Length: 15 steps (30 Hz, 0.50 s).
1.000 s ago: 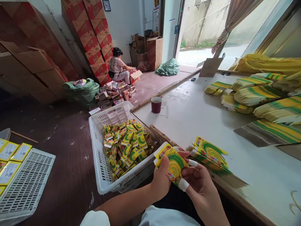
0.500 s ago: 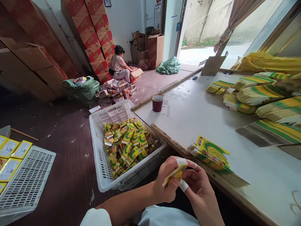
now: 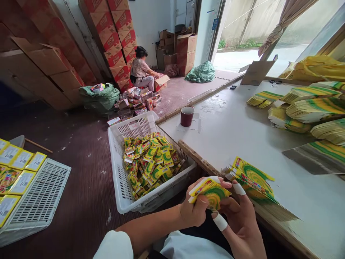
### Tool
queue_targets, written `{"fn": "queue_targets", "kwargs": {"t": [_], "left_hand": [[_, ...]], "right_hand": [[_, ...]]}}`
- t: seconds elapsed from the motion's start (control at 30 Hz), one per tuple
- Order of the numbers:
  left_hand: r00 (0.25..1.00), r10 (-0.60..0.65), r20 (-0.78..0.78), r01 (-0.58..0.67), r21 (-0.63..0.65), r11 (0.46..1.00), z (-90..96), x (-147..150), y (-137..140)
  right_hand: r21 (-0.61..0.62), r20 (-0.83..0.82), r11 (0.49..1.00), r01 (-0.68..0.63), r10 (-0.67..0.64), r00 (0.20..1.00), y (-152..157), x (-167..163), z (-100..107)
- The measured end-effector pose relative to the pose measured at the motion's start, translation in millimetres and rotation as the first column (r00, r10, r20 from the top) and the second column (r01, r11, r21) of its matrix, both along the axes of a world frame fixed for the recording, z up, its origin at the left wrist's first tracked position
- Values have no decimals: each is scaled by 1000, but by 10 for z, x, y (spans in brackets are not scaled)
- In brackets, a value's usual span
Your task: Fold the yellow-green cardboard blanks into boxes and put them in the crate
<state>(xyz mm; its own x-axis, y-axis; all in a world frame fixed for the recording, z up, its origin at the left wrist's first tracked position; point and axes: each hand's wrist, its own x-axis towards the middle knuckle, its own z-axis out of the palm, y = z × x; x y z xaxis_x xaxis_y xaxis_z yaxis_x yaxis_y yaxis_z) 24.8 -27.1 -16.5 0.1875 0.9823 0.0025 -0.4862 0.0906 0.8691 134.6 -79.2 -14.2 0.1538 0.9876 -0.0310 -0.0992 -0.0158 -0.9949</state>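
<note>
My left hand [image 3: 196, 207] is closed around a small yellow and green carton [image 3: 211, 192], its thumb across the printed front and a white flap at the left end. Close by the carton's right end is my right hand [image 3: 238, 216], thumb and index finger spread apart, both wrapped in white tape. Whether its other fingertips touch the carton is hard to see. Beyond that hand, a stack of flat yellow-green cartons [image 3: 252, 178] lies on the white table [image 3: 218, 138]. A white plastic crate [image 3: 117, 180] holds many folded yellow cartons [image 3: 151, 158].
On the table stand a dark red mug [image 3: 187, 117] and bundles of flat cartons [image 3: 312, 108]. A wooden strip [image 3: 198, 158] edges it. Another crate [image 3: 51, 192] with yellow boxes is at left. A person [image 3: 141, 70] sits near stacked red boxes [image 3: 107, 39].
The carton has turned so its printed front now faces me and looks opened out. My right hand's fingers have spread away from it. The whole view has shifted slightly.
</note>
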Motion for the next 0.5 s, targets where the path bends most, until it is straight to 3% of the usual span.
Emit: {"fn": "queue_targets", "kwargs": {"t": [0.13,0.23,0.37,0.5], "left_hand": [[997,-51,58,52,-6,999,136,2,39],[993,26,113,-19,-64,998,191,-28,79],[985,171,30,-169,-51,984,189,-36,97],[990,123,-64,-123,4,992,202,2,99]], "right_hand": [[21,1,996,-90,90,996,-15,-46,-33],[-7,-57,992,-124,123,991,-13,-162,-70],[-36,-86,995,-90,87,992,17,-267,-114],[36,-97,999,-31,34,995,76,-177,-175]]}}
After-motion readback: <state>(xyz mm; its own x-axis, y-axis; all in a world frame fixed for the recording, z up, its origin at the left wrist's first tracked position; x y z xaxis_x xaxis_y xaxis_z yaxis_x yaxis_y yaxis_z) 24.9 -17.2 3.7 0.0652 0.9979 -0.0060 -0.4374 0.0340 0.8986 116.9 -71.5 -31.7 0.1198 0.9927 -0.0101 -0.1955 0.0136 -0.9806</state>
